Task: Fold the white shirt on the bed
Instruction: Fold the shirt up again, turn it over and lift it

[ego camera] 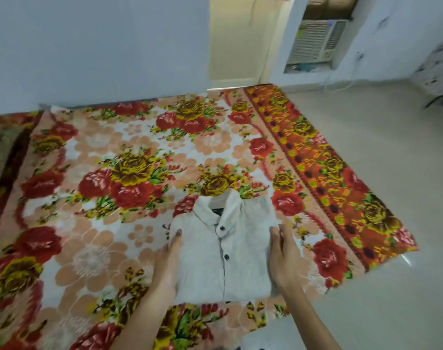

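Observation:
The white shirt [225,251] lies folded into a compact rectangle near the front right of the bed [101,223], collar away from me, dark buttons facing up. My left hand [168,261] rests flat along the shirt's left edge, fingers straight and pointing away. My right hand [283,256] presses edge-on against the shirt's right side, its fingertips at the upper right corner. Neither hand is closed around the cloth; both bracket the folded shirt from the sides.
A floral blanket in red, yellow and peach covers the bed. A dark pillow [0,152] lies at the far left. Pale tiled floor [367,147] runs along the right. A window air conditioner [316,41] and a doorway [235,41] stand beyond.

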